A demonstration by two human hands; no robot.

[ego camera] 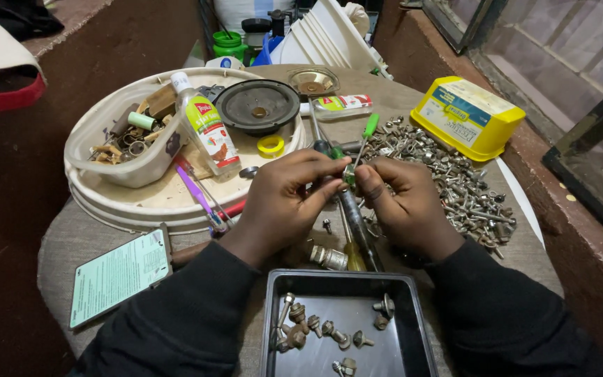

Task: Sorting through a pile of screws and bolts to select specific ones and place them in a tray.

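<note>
Dull, rusty metal screws (448, 178) are lying on matt grey cloth (64, 241); the black plastic tray (347, 283) is gleaming glossily.

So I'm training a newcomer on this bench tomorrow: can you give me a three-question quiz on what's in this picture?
1. True or false: the black tray holds loose screws.
2. Which side of the hands is the big pile of screws and nuts on: A) the person's left, B) the person's right?
3. Fill in: the left hand and right hand pinch a small part beside a screwdriver with a ___ handle.

Key: 1 true; 2 B; 3 green.
</note>
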